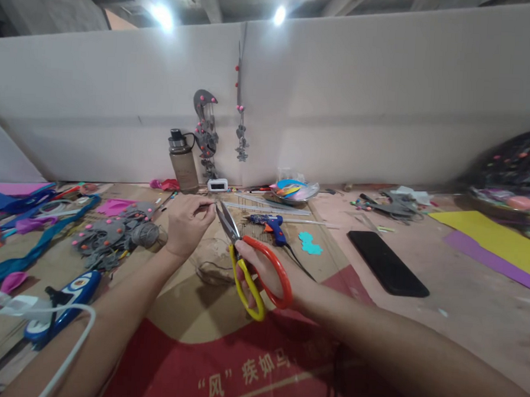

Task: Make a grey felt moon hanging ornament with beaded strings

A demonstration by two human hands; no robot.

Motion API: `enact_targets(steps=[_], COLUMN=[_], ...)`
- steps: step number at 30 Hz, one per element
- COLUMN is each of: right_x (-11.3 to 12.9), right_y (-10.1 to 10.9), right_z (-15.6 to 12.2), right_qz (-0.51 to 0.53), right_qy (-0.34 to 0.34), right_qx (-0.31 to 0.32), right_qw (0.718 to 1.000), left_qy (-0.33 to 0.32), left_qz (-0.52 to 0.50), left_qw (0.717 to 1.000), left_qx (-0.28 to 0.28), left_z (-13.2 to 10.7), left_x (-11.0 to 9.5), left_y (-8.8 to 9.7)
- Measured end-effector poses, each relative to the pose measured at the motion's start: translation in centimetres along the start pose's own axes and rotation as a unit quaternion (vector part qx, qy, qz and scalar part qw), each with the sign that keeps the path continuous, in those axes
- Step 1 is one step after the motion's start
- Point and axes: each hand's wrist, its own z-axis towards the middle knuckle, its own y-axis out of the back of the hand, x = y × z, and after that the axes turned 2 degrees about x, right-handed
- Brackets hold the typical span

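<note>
Pinching what looks like a thin strand (pixel 209 205) between thumb and forefinger, the left hand (pixel 187 225) holds it raised above the worktop (pixel 463 315), seemingly presenting it to the blades. The right hand (pixel 265 274), fingers closed through the orange and yellow loops, angles the scissors (pixel 235 242) inward, blades parted beside the strand.

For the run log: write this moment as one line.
left hand: pinches thin strand | right hand: holds scissors, blades at strand | nearby: glue gun, black phone
</note>
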Motion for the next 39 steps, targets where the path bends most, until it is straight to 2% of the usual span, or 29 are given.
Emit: enact_targets(steps=[9, 16, 22, 31, 39], right_x=[0.6, 0.62, 0.4, 0.43, 0.47], right_y=[-0.43, -0.42, -0.21, -0.2, -0.15], right_z=[-0.05, -0.52, -0.23, -0.14, -0.21], right_qz=[0.005, 0.014, -0.004, -0.014, -0.047], right_qy=[-0.035, -0.02, -0.004, -0.007, -0.002], right_qx=[-0.01, -0.011, 0.007, -0.011, -0.023], right_qw=[0.999, 1.0, 1.0, 1.0, 0.999], left_qy=[-0.031, -0.039, -0.048, -0.048, -0.06], left_qz=[0.03, 0.052, 0.038, 0.03, 0.023], left_qw=[0.999, 0.998, 0.998, 0.998, 0.998], left_qx=[0.007, -0.001, 0.002, 0.024, 0.015], left_z=[-0.02, -0.03, -0.17, -0.26, -0.28], left_x=[-0.03, 0.76, 0.3, -0.08, -0.04], left_y=[0.13, 0.05, -0.04, -0.07, -0.17])
